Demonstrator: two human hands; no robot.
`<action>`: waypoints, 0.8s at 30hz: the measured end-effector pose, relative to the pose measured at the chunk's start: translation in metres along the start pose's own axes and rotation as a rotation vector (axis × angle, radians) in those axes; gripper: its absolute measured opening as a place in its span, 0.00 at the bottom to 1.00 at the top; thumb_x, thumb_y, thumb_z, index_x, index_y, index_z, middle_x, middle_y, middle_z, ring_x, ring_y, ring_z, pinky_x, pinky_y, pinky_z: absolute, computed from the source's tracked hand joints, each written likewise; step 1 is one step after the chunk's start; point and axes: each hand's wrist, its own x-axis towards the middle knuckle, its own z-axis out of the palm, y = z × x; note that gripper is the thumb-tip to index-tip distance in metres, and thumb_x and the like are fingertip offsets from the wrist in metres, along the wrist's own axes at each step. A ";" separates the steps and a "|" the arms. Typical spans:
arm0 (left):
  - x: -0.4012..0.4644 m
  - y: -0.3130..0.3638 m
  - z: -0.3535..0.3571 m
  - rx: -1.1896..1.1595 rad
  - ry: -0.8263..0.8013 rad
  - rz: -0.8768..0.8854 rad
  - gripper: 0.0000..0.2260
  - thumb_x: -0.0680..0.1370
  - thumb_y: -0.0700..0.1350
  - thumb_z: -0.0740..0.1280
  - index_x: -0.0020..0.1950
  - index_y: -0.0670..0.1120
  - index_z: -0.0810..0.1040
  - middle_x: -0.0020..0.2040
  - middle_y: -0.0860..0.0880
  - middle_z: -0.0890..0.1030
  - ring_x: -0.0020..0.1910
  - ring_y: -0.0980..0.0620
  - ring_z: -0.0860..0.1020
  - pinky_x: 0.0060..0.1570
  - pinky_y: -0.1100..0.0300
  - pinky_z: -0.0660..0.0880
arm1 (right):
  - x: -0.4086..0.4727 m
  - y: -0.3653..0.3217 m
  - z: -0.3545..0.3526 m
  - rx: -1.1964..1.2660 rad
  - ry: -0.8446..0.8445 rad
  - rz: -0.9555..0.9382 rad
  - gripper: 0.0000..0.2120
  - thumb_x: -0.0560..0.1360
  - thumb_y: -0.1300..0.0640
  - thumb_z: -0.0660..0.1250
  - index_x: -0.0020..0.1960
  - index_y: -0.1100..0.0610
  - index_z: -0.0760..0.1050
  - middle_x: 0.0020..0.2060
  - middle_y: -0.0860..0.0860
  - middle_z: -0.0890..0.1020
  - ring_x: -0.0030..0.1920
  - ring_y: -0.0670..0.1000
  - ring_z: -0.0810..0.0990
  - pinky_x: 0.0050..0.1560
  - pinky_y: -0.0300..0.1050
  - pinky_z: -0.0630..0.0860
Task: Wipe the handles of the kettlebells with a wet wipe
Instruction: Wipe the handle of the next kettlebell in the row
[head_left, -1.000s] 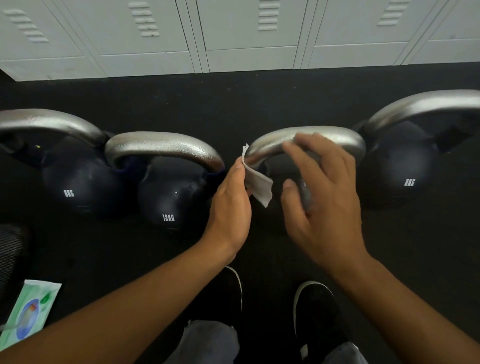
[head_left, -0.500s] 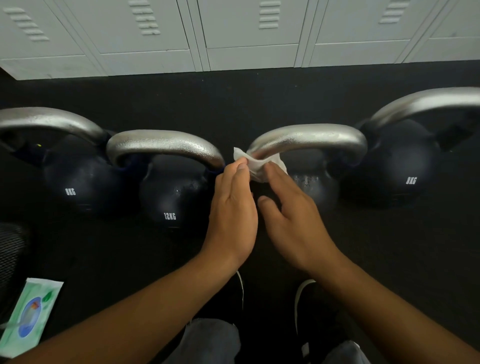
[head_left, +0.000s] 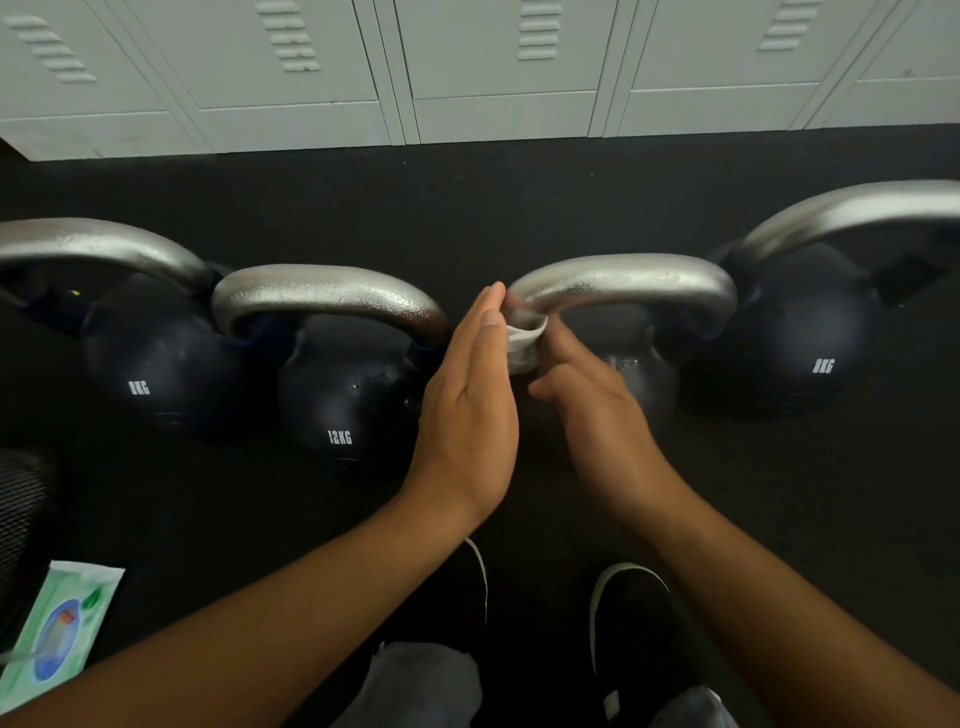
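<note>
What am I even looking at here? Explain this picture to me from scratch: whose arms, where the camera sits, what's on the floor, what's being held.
There is no machine here. A person wears a wide-angle camera on the head, pointing forward and down, so the two bare arms coming up from the bottom edge are their own, with their dark shoes between them.

On the black floor, in front of grey lockers, four dark kettlebells stand in a row, each with a silvery handle. One reads 12KG; the rightmost appears to read 8KG.

Both hands meet at the left end of the third kettlebell's handle. The left hand is flat with fingers straight, pressed against a white wet wipe. The right hand pinches the wipe from the other side.

At lower left lies a green packet, probably the wipes' pack.
</note>
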 end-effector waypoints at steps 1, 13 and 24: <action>0.001 0.000 -0.001 -0.005 -0.001 -0.005 0.23 0.86 0.56 0.51 0.80 0.53 0.68 0.76 0.56 0.72 0.75 0.64 0.67 0.78 0.55 0.63 | -0.003 0.003 0.001 -0.005 -0.005 -0.023 0.30 0.77 0.64 0.57 0.75 0.44 0.72 0.63 0.34 0.81 0.67 0.34 0.76 0.64 0.29 0.71; -0.004 0.006 -0.003 0.089 -0.073 -0.021 0.22 0.88 0.53 0.50 0.82 0.55 0.61 0.81 0.59 0.65 0.78 0.68 0.60 0.80 0.61 0.57 | 0.010 0.011 -0.006 0.184 -0.006 -0.088 0.26 0.73 0.61 0.55 0.69 0.63 0.75 0.65 0.56 0.82 0.71 0.53 0.77 0.76 0.57 0.69; -0.002 0.008 -0.001 0.117 -0.106 0.039 0.22 0.88 0.52 0.49 0.82 0.54 0.61 0.81 0.59 0.63 0.78 0.68 0.59 0.70 0.79 0.56 | 0.002 0.012 -0.007 0.151 -0.051 -0.119 0.28 0.74 0.61 0.54 0.71 0.46 0.73 0.68 0.41 0.80 0.73 0.42 0.73 0.73 0.43 0.68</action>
